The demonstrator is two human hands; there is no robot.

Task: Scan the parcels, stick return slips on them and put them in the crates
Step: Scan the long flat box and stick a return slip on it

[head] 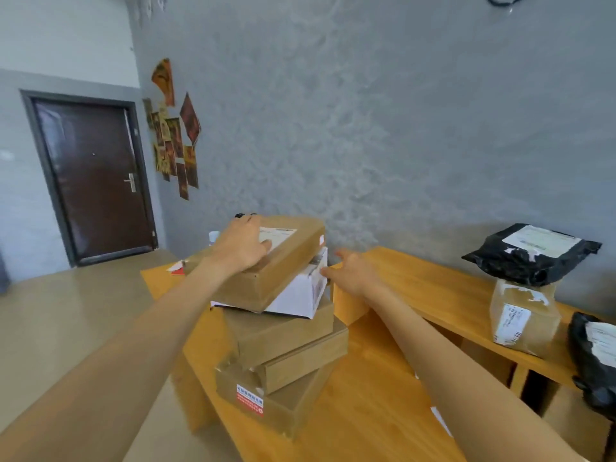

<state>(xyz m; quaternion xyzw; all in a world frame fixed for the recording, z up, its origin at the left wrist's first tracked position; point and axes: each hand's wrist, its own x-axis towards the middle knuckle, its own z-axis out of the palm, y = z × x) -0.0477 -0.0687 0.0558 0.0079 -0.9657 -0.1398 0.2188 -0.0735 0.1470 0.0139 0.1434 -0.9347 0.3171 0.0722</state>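
Desk [376,408]: wooden, carries a stack of parcels.
Top parcel [283,258]: brown carton, crowns the stack.
Left hand [241,243]: flat on it, grip unclosed.
Right hand [353,271]: open, empty, beside white box [300,295].

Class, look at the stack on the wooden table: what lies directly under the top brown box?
Under the top brown box, pressed by the left hand, sits a white box, then more brown boxes. The white box's top face is covered, so any label there cannot be seen.
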